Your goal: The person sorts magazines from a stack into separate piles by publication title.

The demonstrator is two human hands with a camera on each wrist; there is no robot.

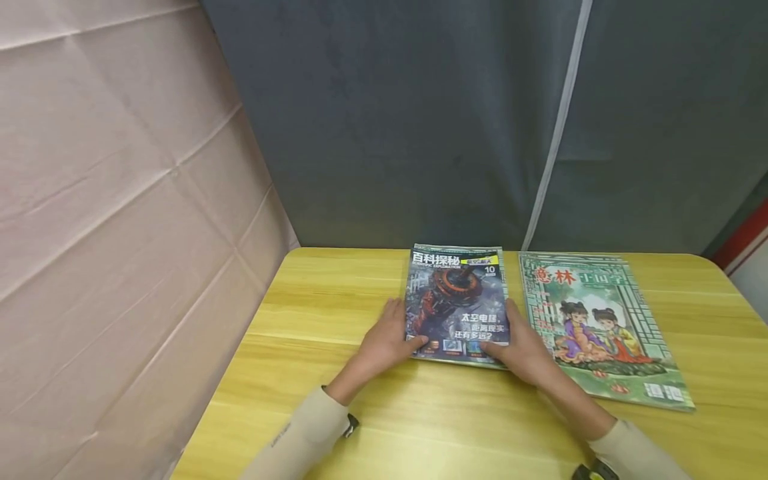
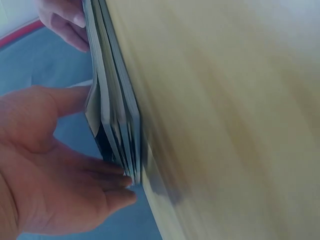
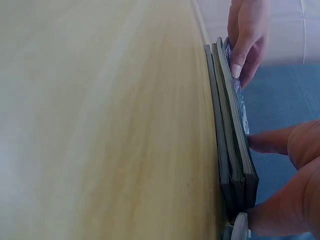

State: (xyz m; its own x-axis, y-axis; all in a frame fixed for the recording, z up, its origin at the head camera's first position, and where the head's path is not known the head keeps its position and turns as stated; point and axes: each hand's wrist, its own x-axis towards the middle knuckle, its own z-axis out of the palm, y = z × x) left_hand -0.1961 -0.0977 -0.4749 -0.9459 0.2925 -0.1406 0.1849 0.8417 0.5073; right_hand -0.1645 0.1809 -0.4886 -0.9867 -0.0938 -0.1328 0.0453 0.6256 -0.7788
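Note:
A stack of magazines lies at the table's far edge, its top cover dark with a red and black picture. In the head view my left hand holds the stack's left side, thumb on the cover. My right hand holds the right side, its thumb also on top. The left wrist view shows my left hand with fingers against the page edges of several layered magazines. In the right wrist view, my right hand's thumb and a finger touch the stack.
A green magazine with two drawn children lies tilted on the yellow wood table, right of the stack. Behind the table hangs a dark grey curtain. A pale pink cloth covers the left side.

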